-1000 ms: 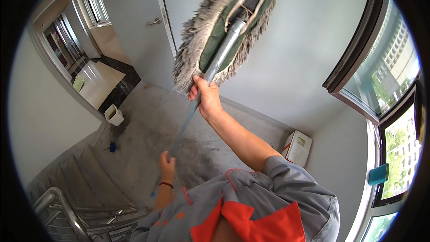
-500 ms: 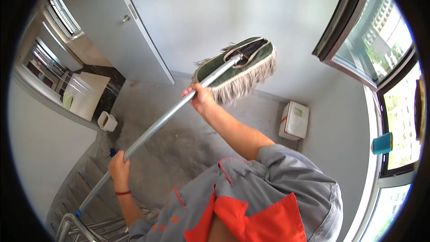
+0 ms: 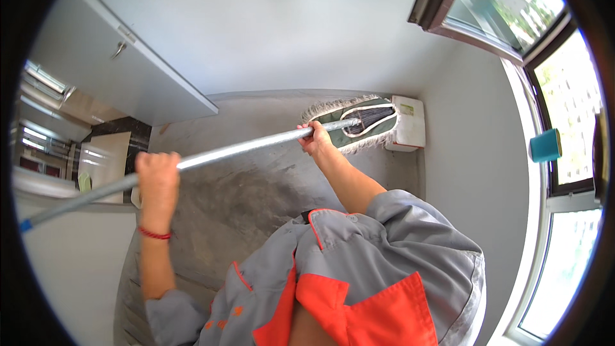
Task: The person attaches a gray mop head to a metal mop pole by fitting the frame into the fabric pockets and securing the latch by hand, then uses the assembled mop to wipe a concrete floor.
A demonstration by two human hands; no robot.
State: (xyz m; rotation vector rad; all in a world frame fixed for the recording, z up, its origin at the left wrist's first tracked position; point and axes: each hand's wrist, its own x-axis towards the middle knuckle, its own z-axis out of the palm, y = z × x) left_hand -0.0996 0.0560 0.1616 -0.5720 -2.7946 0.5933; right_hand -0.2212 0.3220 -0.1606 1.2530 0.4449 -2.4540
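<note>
A flat dust mop (image 3: 371,117) with a green cloth back and a grey-beige fringe is held on a long silver metal pole (image 3: 243,150). My right hand (image 3: 316,139) wraps the pole close to the mop head. Farther back along it, my left hand (image 3: 158,176), with a red bracelet at the wrist, is closed round the pole. The pole slopes gently down to the left, its blue-tipped end at the picture's left rim. In the picture the mop head overlaps a white box (image 3: 411,118); whether they touch I cannot tell.
A grey door (image 3: 106,45) stands at the far left, a window (image 3: 506,6) open at the far right. A teal cup-like thing (image 3: 544,145) is by the right window. Steps (image 3: 138,295) lie at lower left. The concrete floor (image 3: 224,211) has dark stains.
The mop head has moved right and lower in the picture, toward the white box. My left hand has risen, and the pole lies flatter. The view has also shifted.
</note>
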